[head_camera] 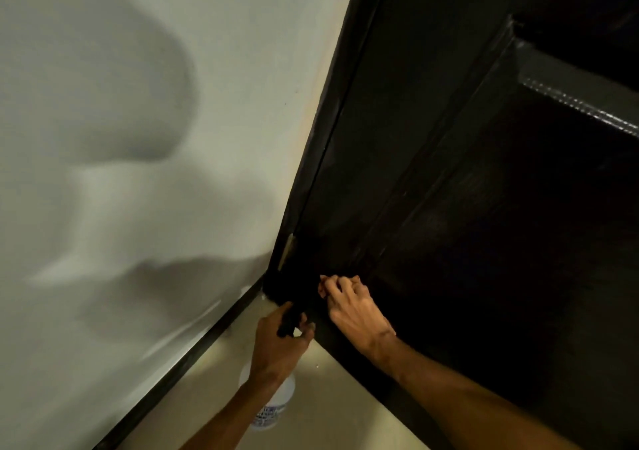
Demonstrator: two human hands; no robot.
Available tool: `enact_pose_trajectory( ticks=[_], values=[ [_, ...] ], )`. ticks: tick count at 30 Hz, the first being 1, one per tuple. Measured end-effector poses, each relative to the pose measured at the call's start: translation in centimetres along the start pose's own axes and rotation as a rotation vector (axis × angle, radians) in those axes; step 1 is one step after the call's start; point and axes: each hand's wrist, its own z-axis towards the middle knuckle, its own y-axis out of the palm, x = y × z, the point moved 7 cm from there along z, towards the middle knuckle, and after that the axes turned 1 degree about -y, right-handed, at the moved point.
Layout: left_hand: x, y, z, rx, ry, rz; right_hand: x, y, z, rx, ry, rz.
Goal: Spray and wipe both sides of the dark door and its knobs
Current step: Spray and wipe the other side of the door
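Nearest, the left hand (280,342) grips a spray bottle (273,404) by its trigger head, nozzle toward the dark door (449,207) at its lower hinge-side corner, probably to wet it. Beyond, the right hand (352,308) presses the door, fingers curled; whether they pinch a cloth cannot be told

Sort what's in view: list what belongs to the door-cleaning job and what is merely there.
Job:
dark panelled door
clear plastic spray bottle with black trigger, held by left hand
right hand, fingers curled against the door

Merely there:
plain white wall
dark skirting strip
cream floor
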Motion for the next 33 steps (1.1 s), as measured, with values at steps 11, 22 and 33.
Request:
enact_pose_trajectory(
  ticks=[11, 22, 33],
  values=[
    [11.1, -2.7, 2.5, -0.022, 0.165, -0.093, 13.0, -15.4, 0.0, 0.239, 0.160, -0.023],
    [17.6, -6.6, 3.4, 0.128, 0.318, -0.145, 9.2, -16.6, 7.0, 0.278, 0.068, -0.007],
    [21.3, -6.2, 2.4, 0.152, 0.434, -0.129, 21.8, -29.0, 2.5, 0.517, 0.454, -0.207]
  ],
)
